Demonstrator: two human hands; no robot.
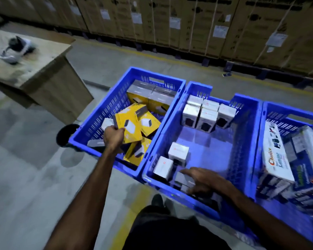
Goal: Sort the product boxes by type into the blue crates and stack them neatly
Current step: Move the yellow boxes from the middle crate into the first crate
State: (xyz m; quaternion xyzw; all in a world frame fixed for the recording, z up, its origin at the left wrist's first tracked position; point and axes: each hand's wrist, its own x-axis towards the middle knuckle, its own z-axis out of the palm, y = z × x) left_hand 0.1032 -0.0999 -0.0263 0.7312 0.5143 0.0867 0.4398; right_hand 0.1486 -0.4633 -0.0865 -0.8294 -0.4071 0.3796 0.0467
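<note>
Three blue crates stand side by side on the floor. The left crate [90, 139] holds yellow boxes, some stacked at its far end and several lying loose. My left hand [114, 137] grips one yellow box [129, 123] by its near edge, lifted above the loose ones. The middle crate [242, 152] has white boxes [206, 116] standing in rows at the far end and loose white boxes [178, 153] near me. My right hand [204, 179] hovers low over a grey-white box [182, 177] in that crate's near corner, fingers spread. The right crate [271, 109] holds long printed boxes [276, 159].
A wooden table [43, 74] with a dark and white object [16, 49] stands at the left. A black round bin [65, 136] sits against the left crate. A wall of strapped cardboard cartons [188, 24] runs across the back. Grey floor with yellow lines lies around me.
</note>
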